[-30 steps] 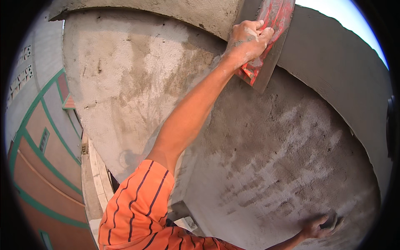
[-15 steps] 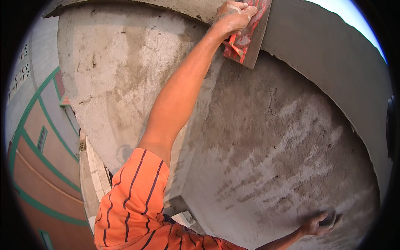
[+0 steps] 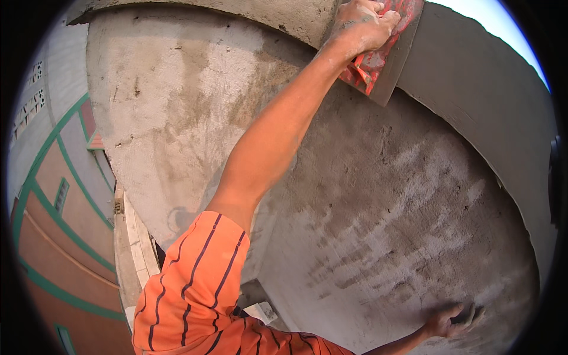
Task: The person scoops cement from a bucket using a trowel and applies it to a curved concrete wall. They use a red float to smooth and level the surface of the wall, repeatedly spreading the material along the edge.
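High on the wall, my left hand (image 3: pixel 364 26) is closed round the handle of a red plastering float (image 3: pixel 374 64). Its flat dark face lies against the band of smooth grey wet plaster (image 3: pixel 467 89), at the band's left part. Grey plaster smears my fingers, and the handle is mostly hidden by them. At the lower right, my right hand (image 3: pixel 452 321) is open, fingers apart, against or very close to the rough wall (image 3: pixel 378 195); contact cannot be made out for certain. It holds nothing that I can see.
A grey ledge (image 3: pixel 260 13) juts out along the top left. The lower edge of the wet plaster band curves down the right side. Far below at left stands a building (image 3: pixel 65 201) with pinkish walls and green trim, beside pale boards (image 3: pixel 139 245). Sky shows at the upper right.
My left hand and the float have moved to the right and slightly down along the plaster band. My right hand stays in nearly the same place.
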The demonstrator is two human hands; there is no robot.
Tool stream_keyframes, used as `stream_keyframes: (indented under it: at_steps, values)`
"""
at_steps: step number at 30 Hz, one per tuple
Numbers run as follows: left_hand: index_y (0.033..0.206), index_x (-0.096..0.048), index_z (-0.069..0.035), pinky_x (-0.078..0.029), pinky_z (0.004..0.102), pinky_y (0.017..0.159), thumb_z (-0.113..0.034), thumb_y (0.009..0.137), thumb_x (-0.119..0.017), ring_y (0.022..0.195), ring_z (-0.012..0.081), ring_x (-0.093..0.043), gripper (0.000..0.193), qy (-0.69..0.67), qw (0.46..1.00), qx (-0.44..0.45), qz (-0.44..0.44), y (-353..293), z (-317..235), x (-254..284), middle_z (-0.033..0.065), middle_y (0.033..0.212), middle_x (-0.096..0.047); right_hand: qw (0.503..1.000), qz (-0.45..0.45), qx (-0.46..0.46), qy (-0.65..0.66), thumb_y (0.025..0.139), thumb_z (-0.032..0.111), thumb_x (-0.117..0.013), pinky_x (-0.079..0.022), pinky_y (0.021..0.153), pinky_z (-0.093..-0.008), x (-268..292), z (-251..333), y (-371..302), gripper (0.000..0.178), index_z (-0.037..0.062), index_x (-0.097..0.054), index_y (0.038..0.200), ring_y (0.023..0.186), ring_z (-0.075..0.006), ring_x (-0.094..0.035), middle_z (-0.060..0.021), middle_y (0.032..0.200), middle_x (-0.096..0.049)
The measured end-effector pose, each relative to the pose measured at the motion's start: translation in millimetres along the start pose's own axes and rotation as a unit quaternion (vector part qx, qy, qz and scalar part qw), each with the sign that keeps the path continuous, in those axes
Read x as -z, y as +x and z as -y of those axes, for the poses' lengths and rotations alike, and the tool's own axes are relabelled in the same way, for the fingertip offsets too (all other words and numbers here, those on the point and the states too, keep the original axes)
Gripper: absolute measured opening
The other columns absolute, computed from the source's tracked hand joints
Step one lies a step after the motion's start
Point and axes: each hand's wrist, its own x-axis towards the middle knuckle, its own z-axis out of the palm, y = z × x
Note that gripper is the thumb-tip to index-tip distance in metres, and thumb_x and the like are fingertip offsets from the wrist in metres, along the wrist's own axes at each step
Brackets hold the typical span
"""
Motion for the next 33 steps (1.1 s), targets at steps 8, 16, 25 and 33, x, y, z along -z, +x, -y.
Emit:
stream_keyframes:
  at_steps: [8, 16, 25, 33]
  values:
    - [0.129, -0.058, 0.000, -0.055, 0.0353, 0.084, -0.042, 0.086, -0.064, 0.091, 0.0256, -0.070, 0.060, -0.145, 0.979, 0.109, 0.088, -25, 43, 2, 0.0199, 0.107, -0.070, 0.999, 0.011, 0.016, -0.033, 0.096, 0.026, -0.057, -0.045, 0.100, -0.0458, 2, -2, 2, 0.031, -0.0022, -0.065, 0.108, 0.119, -0.0334, -0.055, -0.0174, 0.129, -0.058]
    - [0.129, -0.058, 0.001, -0.053, 0.0363, 0.088, -0.038, 0.087, -0.065, 0.093, 0.0278, -0.070, 0.058, -0.139, 0.983, 0.112, 0.050, -87, 38, 6, 0.0210, 0.105, -0.070, 0.999, 0.004, 0.015, -0.030, 0.095, 0.032, -0.057, -0.045, 0.099, -0.0441, -1, -2, 3, 0.035, 0.0006, -0.068, 0.107, 0.119, -0.0317, -0.055, -0.0165, 0.129, -0.059]
    - [0.127, -0.058, 0.005, -0.052, 0.0358, 0.091, -0.037, 0.085, -0.067, 0.101, 0.0267, -0.069, 0.060, -0.214, 0.949, 0.206, 0.108, -101, 42, 16, 0.0232, 0.109, -0.069, 1.000, -0.009, 0.013, 0.010, 0.095, 0.028, -0.060, -0.045, 0.098, -0.0419, 0, -5, 3, 0.031, 0.0005, -0.069, 0.104, 0.117, -0.0311, -0.057, -0.0158, 0.128, -0.059]
    - [0.129, -0.056, 0.003, -0.049, 0.0386, 0.097, -0.041, 0.087, -0.065, 0.108, 0.0306, -0.065, 0.062, -0.190, 0.965, 0.154, 0.097, -108, 5, 27, 0.0240, 0.116, -0.066, 1.000, -0.022, -0.004, 0.004, 0.094, 0.023, -0.062, -0.048, 0.094, -0.0425, 1, 12, 8, 0.025, 0.0005, -0.069, 0.102, 0.116, -0.0315, -0.058, -0.0189, 0.125, -0.060]
